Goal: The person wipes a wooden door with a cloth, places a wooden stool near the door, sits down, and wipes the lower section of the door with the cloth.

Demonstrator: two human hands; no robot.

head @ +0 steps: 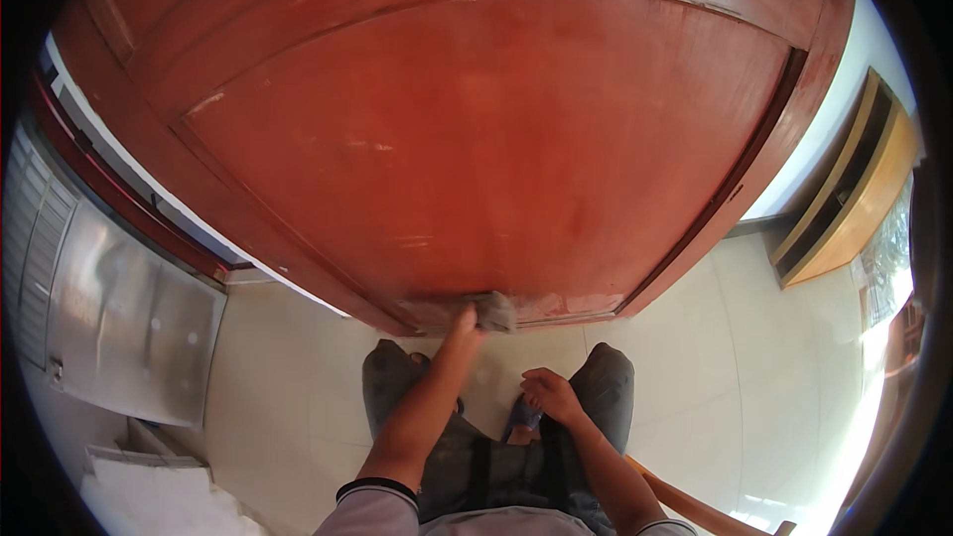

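A large red wooden door point(506, 149) with a recessed panel fills the upper middle of the head view. My left hand point(467, 321) is closed on a grey cloth point(493, 311), which lies against the bottom part of the door panel. Part of the cloth is blurred. Pale scuffs and whitish patches mark the red paint near the lower edge. My right hand point(549, 391) is held over my right thigh near the knee, fingers loosely bent, with nothing seen in it.
Pale floor tiles point(670, 372) surround my feet. A metal cabinet door point(138, 313) stands at left, above a white object point(156, 491) at lower left. On the right is a yellowish wooden cabinet point(856, 201); a wooden bar point(692, 502) lies behind my right arm.
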